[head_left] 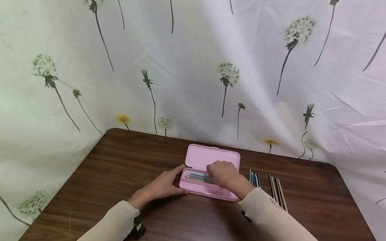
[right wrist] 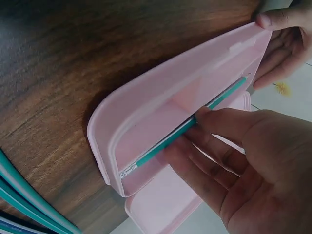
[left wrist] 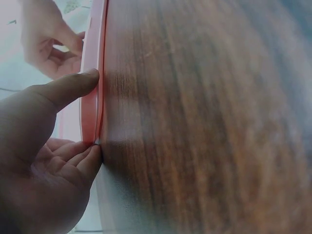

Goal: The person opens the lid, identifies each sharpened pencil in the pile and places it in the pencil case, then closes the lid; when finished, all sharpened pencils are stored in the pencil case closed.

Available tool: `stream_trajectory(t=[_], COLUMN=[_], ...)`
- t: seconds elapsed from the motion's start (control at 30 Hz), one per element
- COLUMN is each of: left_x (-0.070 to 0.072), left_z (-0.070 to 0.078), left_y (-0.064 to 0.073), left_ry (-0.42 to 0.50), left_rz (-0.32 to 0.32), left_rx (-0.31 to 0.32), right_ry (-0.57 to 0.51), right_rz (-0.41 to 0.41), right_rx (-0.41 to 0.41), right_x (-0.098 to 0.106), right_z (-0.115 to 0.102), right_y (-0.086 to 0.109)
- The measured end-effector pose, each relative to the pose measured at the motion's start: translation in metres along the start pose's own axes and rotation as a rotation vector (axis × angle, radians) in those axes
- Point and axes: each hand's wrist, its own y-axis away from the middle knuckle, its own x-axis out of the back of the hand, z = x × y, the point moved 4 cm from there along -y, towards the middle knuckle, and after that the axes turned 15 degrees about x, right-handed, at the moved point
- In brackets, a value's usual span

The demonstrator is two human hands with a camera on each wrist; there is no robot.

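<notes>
A pink pencil case (head_left: 203,193) lies on the table with its lid (head_left: 210,156) folded back, away from the person. Inside the long compartment are several pencils (head_left: 194,176), seen over the case's left part. My left hand (head_left: 164,183) holds the case's left end, thumb on the front side and fingers round the far corner, as the left wrist view also shows (left wrist: 53,151). My right hand (head_left: 224,174) reaches into the case. In the right wrist view its thumb and fingers pinch a green pencil (right wrist: 168,139) with a metal-banded end, lying along the compartment.
Right of the case lie several green and dark pencils (head_left: 254,178). Beyond them are several brown and black pencils (head_left: 277,191), partly hidden by the right sleeve. The dark wooden table (head_left: 124,156) ends at a flower-printed cloth (head_left: 193,73) hanging behind it.
</notes>
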Motion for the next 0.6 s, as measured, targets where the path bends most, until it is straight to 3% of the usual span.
stream_trajectory(t=[0.23,0.43,0.6], left_x=[-0.003,-0.015,-0.016], left_z=[-0.007,-0.032,-0.034], left_y=[-0.008,-0.027,-0.030], left_ry=[0.020,-0.029,-0.021], left_rz=[-0.002,0.036,0.045], left_rx=[-0.030,-0.075,-0.103], right_ry=[0.079,0.065,0.041], right_rz=[-0.023,-0.002,0.021], right_rx=[0.000,-0.006,0.000], right_x=[-0.004,-0.005,-0.004], right_z=[-0.004,-0.006,-0.005], right_y=[0.002,0.004,0.006])
